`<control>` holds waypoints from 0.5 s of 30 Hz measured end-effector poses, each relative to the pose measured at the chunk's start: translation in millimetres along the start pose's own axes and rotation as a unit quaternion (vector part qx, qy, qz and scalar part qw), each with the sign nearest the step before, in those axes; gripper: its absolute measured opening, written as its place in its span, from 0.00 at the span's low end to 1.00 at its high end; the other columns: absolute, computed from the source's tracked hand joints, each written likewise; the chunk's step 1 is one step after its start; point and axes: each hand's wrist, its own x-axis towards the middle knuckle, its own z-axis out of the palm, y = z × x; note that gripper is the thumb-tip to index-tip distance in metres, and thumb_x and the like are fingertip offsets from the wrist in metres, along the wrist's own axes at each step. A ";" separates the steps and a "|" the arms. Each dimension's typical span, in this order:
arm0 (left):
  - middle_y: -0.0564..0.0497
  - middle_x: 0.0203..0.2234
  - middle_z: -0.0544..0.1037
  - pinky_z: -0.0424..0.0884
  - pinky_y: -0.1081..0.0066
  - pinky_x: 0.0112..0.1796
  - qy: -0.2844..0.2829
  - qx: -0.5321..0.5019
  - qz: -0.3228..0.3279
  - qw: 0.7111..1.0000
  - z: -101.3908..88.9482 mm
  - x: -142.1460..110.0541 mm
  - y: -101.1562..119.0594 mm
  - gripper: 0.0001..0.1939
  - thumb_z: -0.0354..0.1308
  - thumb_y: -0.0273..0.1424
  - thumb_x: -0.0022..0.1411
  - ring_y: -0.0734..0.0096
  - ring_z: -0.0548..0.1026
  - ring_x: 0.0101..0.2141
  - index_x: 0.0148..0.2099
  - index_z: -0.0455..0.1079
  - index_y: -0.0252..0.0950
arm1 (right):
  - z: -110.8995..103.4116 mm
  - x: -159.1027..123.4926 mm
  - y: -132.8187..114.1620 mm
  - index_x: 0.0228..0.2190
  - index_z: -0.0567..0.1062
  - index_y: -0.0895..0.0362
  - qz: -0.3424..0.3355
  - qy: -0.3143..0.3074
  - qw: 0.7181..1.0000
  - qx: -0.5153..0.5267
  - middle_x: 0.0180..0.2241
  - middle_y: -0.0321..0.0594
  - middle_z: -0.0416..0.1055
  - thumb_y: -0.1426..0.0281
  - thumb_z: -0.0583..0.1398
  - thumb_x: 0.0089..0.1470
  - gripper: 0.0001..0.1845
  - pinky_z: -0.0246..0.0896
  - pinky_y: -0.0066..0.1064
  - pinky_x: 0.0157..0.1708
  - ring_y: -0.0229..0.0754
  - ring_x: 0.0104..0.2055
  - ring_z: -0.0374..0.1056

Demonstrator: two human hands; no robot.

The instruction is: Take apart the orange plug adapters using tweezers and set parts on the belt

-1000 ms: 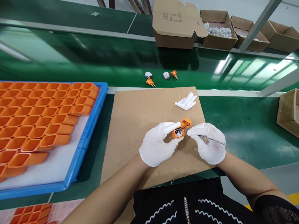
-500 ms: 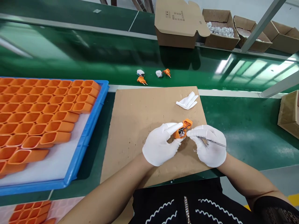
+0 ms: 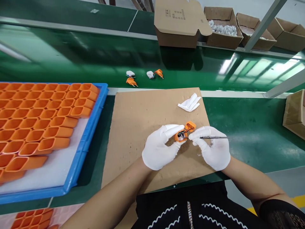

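Note:
My left hand (image 3: 162,148), in a white glove, is closed around an orange plastic housing (image 3: 177,137) with electronic parts showing in its opening. A smaller orange end piece (image 3: 190,126) hangs on wires at the housing's upper right. My right hand (image 3: 211,148), also gloved in white, pinches thin metal tweezers (image 3: 214,137). They lie almost level, their tip end at the housing's opening, where fingers partly hide it. Both hands are above a brown cardboard sheet (image 3: 133,127). A loose white glove (image 3: 190,102) lies on the sheet beyond them.
To the left, a blue tray (image 3: 89,133) holds rows of orange sleeves (image 3: 53,143). Orange plug pieces with white parts (image 3: 132,82) sit on the green belt (image 3: 100,68). Cardboard boxes (image 3: 181,19) line the back; another box (image 3: 295,111) stands at the right.
The tweezers have swung from slanting to nearly level, their tip end now at the housing's opening. On the belt, the orange and white pieces have shifted left. My left hand keeps its hold.

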 end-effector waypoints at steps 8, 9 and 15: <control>0.51 0.46 0.83 0.80 0.65 0.44 -0.017 -0.018 -0.009 1.000 -1.0 -2.0 3.2 0.19 0.64 0.26 0.60 0.64 0.82 0.41 0.53 0.75 0.46 | 2.4 2.0 -0.6 0.31 0.80 0.55 0.053 0.000 0.996 0.069 0.30 0.36 0.80 0.79 0.63 0.56 0.08 0.76 0.30 0.33 0.37 0.29 0.76; 0.52 0.46 0.83 0.79 0.66 0.45 -0.019 -0.019 -0.007 1.000 -1.2 -2.2 3.5 0.19 0.64 0.26 0.60 0.65 0.82 0.42 0.53 0.75 0.46 | 2.6 2.4 -0.9 0.31 0.81 0.55 0.055 -0.002 0.996 0.073 0.30 0.36 0.80 0.79 0.63 0.56 0.09 0.76 0.30 0.34 0.38 0.31 0.76; 0.53 0.45 0.83 0.79 0.68 0.44 -0.013 -0.020 0.002 1.000 0.4 -1.9 1.5 0.19 0.65 0.26 0.60 0.67 0.82 0.40 0.53 0.75 0.45 | 0.4 3.4 -2.1 0.31 0.81 0.55 0.068 0.007 0.994 0.085 0.31 0.35 0.79 0.79 0.63 0.56 0.08 0.75 0.30 0.32 0.35 0.27 0.74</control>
